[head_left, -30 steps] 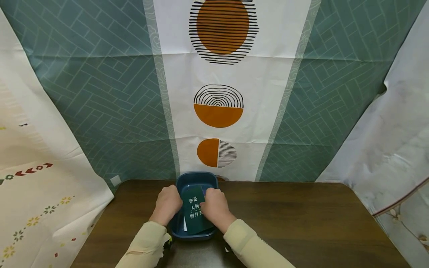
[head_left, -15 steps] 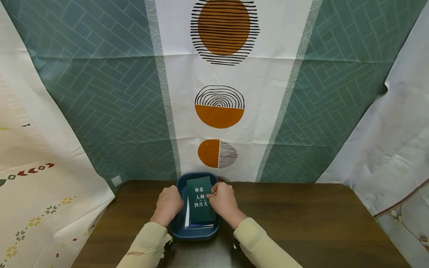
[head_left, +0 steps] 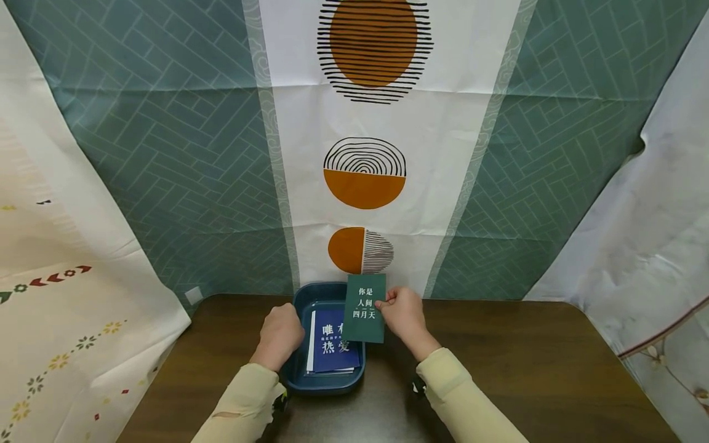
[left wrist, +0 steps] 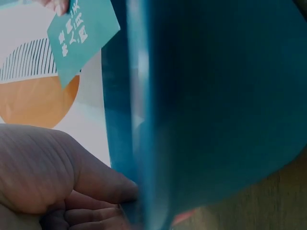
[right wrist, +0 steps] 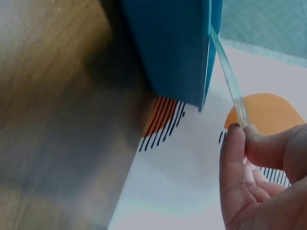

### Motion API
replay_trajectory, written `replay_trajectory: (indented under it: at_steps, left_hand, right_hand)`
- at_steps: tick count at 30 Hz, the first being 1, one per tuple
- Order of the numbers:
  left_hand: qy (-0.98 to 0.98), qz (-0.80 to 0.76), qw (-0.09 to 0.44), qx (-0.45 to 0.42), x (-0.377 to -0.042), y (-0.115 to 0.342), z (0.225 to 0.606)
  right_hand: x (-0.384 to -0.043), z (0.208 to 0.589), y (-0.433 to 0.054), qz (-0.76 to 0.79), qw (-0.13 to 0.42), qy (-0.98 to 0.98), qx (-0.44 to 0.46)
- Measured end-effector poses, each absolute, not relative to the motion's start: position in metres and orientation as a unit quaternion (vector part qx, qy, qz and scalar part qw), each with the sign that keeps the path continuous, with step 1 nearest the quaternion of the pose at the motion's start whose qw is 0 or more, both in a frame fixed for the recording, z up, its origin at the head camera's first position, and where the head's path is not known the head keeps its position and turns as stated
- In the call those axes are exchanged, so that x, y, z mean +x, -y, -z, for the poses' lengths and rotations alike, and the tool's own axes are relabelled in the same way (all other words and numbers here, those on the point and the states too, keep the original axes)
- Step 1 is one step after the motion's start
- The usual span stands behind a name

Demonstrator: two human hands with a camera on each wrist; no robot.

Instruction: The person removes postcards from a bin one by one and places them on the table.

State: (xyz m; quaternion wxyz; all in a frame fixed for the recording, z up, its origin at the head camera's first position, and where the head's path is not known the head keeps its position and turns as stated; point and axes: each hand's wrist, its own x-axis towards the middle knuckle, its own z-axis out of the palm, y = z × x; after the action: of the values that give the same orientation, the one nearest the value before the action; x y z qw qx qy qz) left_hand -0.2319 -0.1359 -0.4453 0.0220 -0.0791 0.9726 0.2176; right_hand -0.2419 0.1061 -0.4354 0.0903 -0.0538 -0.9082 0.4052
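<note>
My right hand (head_left: 405, 317) pinches a thin green booklet (head_left: 362, 331) with white Chinese characters by its right edge. The booklet is upright and overlaps the right rim of a blue plastic bin (head_left: 321, 386) in the head view. Edge-on in the right wrist view, the booklet (right wrist: 229, 76) sits between thumb and fingertips. On the bin's left side, my left hand (head_left: 280, 335) grips the rim; the left wrist view shows its thumb (left wrist: 103, 184) against the wall. Inside the bin lies a dark blue booklet (head_left: 335, 362) with white characters, atop other white-edged pages.
The bin stands on a dark brown wooden table (head_left: 498, 363), near its back edge. Behind hangs a green and white cloth (head_left: 365, 209) with orange circles. Pale cloths hang at the left (head_left: 83, 344) and right (head_left: 653, 246).
My right hand has lifted the green booklet out of the bin and carried it rightward, uncovering the dark blue booklet. My left hand has stayed at the bin's left rim.
</note>
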Motion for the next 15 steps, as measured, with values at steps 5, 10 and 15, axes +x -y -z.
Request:
replay_trajectory:
  at_steps: [5, 10, 15]
  left_hand:
    - [-0.972, -0.218, 0.028, -0.085, -0.222, 0.132, 0.449]
    - [-0.974, -0.214, 0.023, -0.075, -0.218, 0.131, 0.435]
    - [-0.977, -0.203, -0.013, -0.070, -0.228, 0.124, 0.402]
  right_hand:
    - [-0.235, 0.436, -0.118, -0.386, 0.082, 0.915, -0.078]
    - [-0.222, 0.420, -0.131, -0.365, 0.062, 0.922, -0.114]
    - [-0.228, 0.376, -0.149, -0.351, 0.087, 0.924, -0.124]
